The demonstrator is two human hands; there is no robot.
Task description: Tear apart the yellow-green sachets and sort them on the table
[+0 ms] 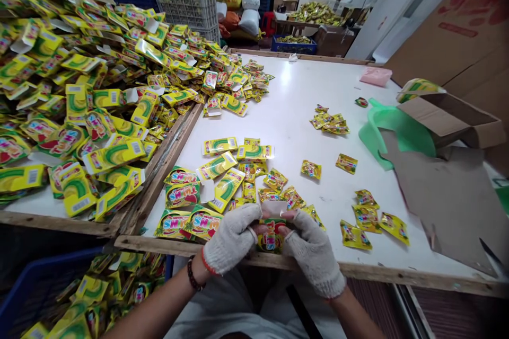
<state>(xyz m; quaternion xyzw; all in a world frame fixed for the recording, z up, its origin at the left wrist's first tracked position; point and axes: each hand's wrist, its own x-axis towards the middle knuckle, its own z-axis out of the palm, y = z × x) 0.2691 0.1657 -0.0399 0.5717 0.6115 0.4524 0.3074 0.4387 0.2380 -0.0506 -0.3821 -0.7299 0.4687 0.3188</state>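
Between my two hands, at the table's near edge, is a small printed candy box [272, 235] with its white end flap standing up. My left hand [234, 238], in a fingerless knit glove, is closed on the box's left side. On the right side, my right hand [312, 246], gloved the same way, pinches the box near the flap. Just beyond my hands lie several yellow candy packets [274, 180]. To the left of them rest several flat yellow and green boxes [226, 189], some showing barcodes.
A large heap of boxes [99, 100] fills the left table behind a wooden rail [167, 169]. Loose packets [366, 217] lie to the right. Further right are a green plastic scoop [397, 127], a cardboard sheet [445, 196] and an open carton [449, 116]. A blue crate [27, 280] stands below left.
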